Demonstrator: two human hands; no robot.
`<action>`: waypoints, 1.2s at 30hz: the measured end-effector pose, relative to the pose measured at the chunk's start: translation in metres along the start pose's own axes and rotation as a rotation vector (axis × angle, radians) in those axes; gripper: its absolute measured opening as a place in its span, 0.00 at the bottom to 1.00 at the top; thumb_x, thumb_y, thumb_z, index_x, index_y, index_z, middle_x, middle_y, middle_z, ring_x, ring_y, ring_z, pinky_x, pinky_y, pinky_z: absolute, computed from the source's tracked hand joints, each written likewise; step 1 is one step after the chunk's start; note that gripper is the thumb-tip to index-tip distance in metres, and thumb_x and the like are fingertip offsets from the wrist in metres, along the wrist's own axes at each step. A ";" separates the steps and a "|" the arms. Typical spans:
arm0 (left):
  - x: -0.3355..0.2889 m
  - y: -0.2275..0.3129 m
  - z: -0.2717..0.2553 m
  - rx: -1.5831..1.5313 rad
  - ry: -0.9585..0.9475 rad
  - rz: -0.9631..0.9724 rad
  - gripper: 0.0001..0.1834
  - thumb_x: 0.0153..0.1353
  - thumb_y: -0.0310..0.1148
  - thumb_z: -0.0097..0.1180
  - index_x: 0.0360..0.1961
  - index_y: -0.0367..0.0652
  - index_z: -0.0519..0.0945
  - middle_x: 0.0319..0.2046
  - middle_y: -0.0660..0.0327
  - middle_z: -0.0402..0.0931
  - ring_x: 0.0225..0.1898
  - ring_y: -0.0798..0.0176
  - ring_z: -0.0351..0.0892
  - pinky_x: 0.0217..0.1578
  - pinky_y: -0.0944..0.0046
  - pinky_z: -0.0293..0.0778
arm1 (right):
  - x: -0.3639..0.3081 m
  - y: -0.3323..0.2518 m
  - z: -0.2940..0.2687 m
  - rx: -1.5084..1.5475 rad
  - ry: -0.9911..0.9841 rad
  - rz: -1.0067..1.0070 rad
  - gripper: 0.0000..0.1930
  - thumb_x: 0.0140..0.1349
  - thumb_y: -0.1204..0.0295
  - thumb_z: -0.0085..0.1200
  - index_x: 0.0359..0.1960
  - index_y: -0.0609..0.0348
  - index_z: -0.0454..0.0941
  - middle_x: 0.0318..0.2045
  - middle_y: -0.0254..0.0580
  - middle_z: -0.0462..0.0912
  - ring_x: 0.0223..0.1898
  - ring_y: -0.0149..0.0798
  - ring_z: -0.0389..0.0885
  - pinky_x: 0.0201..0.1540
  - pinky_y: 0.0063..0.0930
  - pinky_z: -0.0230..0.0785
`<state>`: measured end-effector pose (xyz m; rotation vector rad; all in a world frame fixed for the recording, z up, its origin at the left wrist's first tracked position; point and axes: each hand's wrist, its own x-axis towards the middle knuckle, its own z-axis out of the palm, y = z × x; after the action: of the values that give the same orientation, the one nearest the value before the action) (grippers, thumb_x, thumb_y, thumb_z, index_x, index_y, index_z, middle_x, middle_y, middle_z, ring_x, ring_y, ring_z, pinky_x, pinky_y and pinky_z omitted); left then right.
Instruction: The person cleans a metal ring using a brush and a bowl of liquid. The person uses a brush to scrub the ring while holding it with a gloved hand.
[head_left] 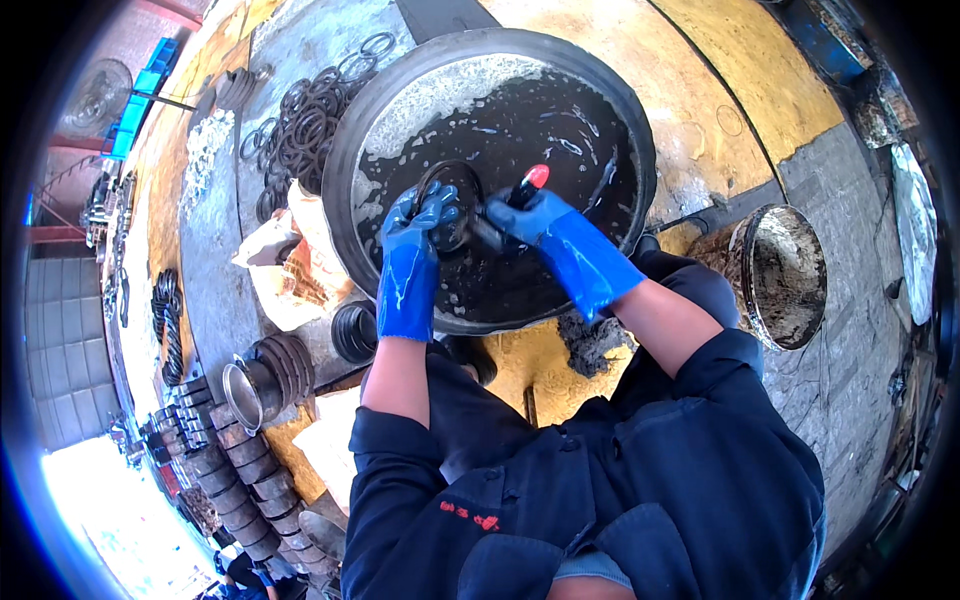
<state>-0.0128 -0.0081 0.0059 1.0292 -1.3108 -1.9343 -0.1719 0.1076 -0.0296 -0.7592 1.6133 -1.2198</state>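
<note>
Over a wide round basin (pixel 341 185) of dark, foamy liquid, both my hands work in long blue rubber gloves. My left hand (pixel 418 232) is closed on a thin black ring (pixel 474 178), its fingers wrapped at the ring's left side. My right hand (pixel 538 220) grips a tool with a black, red-ended handle (pixel 537 176), which points up and away. The tool's working end lies close to the ring's lower right and is blurred, so its kind does not show.
A heap of black rings (pixel 305 125) lies left of the basin, beside a crumpled paper sack (pixel 310 255). Nearer stand ribbed cylinders (pixel 283 368) and stacked metal blocks (pixel 240 470). To the right, a dirty bucket (pixel 785 275) lies close to my knee.
</note>
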 end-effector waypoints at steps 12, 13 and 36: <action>-0.011 -0.002 0.014 0.064 -0.147 -0.091 0.16 0.64 0.24 0.56 0.53 0.34 0.77 0.46 0.51 0.83 0.39 0.62 0.82 0.42 0.67 0.79 | -0.010 -0.017 -0.012 -0.178 -0.059 0.215 0.19 0.59 0.55 0.60 0.47 0.51 0.83 0.41 0.43 0.86 0.41 0.39 0.84 0.44 0.33 0.74; -0.010 -0.001 0.010 0.090 -0.137 -0.076 0.16 0.65 0.24 0.56 0.54 0.34 0.77 0.46 0.51 0.83 0.39 0.62 0.82 0.42 0.67 0.78 | -0.015 -0.027 -0.009 -0.059 -0.151 0.271 0.20 0.59 0.55 0.60 0.48 0.52 0.83 0.40 0.42 0.86 0.39 0.36 0.84 0.42 0.31 0.74; -0.007 -0.019 0.005 0.121 -0.128 -0.002 0.16 0.65 0.25 0.55 0.54 0.32 0.76 0.46 0.48 0.82 0.43 0.56 0.84 0.46 0.60 0.80 | -0.021 0.012 0.004 0.397 -0.162 0.256 0.17 0.59 0.59 0.59 0.42 0.58 0.84 0.35 0.43 0.86 0.37 0.31 0.82 0.42 0.28 0.74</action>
<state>-0.0140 0.0071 -0.0088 0.9775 -1.5140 -1.9699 -0.1596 0.1283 -0.0351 -0.3762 1.2390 -1.2066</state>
